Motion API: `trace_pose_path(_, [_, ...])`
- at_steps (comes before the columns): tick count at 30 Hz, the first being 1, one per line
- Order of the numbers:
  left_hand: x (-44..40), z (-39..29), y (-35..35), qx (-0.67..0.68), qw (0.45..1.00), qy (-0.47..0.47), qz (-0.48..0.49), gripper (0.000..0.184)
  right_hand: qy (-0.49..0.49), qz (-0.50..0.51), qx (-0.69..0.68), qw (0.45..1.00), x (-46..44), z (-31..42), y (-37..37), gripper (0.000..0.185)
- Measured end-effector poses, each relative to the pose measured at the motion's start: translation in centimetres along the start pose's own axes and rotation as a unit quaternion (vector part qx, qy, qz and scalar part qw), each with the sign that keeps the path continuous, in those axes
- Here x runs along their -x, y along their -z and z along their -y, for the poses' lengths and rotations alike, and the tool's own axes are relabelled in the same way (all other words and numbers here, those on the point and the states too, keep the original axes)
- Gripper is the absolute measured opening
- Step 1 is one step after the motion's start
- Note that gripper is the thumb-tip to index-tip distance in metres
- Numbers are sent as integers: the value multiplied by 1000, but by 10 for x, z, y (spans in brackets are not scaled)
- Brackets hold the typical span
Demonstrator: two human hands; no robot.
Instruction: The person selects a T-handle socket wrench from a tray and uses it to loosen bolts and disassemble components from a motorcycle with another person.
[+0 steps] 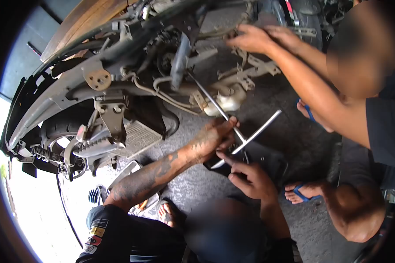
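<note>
My left hand [217, 136] is wrapped round the shaft of a long T-handle wrench [262, 124]. The shaft slants up and left, its far end reaching in under the frame of a stripped scooter [81, 90], beside a grey cylinder [179, 61]. What the tip meets is too dark to make out. My right hand [250, 177] is at the lower end of the crossbar, index finger stretched against it and thumb apart, not gripping it. Just above my left hand is a white plastic reservoir [227, 102] on the scooter.
To the right, a co-worker's hands [261, 40] work on a metal part of the frame. That person's sandalled foot [305, 192] stands on the concrete floor [184, 175]. A radiator [141, 136] and wheel [57, 126] are at left. A metal tray [131, 168] lies below my left forearm.
</note>
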State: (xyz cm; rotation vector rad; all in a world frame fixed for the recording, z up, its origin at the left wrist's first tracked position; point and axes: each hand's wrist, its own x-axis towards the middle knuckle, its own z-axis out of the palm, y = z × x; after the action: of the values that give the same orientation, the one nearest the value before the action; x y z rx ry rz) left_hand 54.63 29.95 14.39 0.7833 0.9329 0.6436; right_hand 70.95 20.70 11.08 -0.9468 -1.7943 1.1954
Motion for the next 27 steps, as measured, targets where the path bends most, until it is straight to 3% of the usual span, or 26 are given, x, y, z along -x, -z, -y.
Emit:
trace_pose_path(1, [1, -1, 0, -8, 1000, -8, 7, 24, 22, 42, 7, 999, -4, -2, 1, 52])
trace_pose_path(2, [3, -3, -1, -10, 1000, 5, 15, 25, -69, -145, -75, 984, -5, -14, -1, 54])
trace_pose_path(3, [3, 1, -1, 6, 1000, 6, 17, 26, -152, -324, -157, 921, -8, -26, -1, 56])
trace_pose_path(4, [-4, 5, 4, 6, 999, -11, 29, 30, -148, -319, -156, 923, -8, -24, 1, 56])
trace_pose_path(6, [-4, 10, 6, 8, 999, -24, 36, 34, 14, -133, -78, 988, -1, -1, 5, 54])
trace_pose_path(8, [-1, 1, 5, -10, 1000, 10, 11, 34, -48, 86, -27, 995, -5, 38, 6, 51])
trace_pose_path(9, [-1, 0, 2, -6, 1000, -2, 4, 34, -41, 89, -21, 995, -4, 25, 5, 51])
trace_pose_path(11, [-4, 8, 7, -7, 1000, -3, 18, 34, -193, -183, -143, 953, 1, -18, 2, 49])
trace_pose_path(12, [-9, 6, 7, -4, 1000, -14, 16, 34, -185, -177, -138, 957, 1, -18, 2, 49])
trace_pose_path(15, [-5, -2, 10, 22, 999, -27, 22, 26, -61, 16, 32, 997, 3, -2, -4, 52])
trace_pose_path(17, [0, -1, 10, 5, 999, -13, 38, 27, -220, -274, -63, 934, 0, -14, -1, 50])
trace_pose_path(18, [-1, 1, 10, -5, 999, -15, 36, 26, -124, -266, -243, 925, -2, 9, 3, 49])
trace_pose_path(19, [-2, 3, 11, 2, 999, -18, 31, 26, -31, -244, -415, 876, -2, 32, 7, 50])
trace_pose_path(20, [-3, 3, 10, 20, 999, -20, 27, 25, 37, -133, -235, 962, -1, 24, 6, 54])
trace_pose_path(22, [-3, 3, 12, 34, 999, -8, 22, 25, -73, 64, -21, 995, 1, 19, 4, 65])
trace_pose_path(23, [-2, 4, 10, 34, 999, -10, 25, 25, -73, 63, -18, 995, 4, 21, 3, 65])
trace_pose_path(27, [-3, 2, 8, 26, 999, -28, 24, 25, -72, -124, -212, 967, 10, 29, -8, 44])
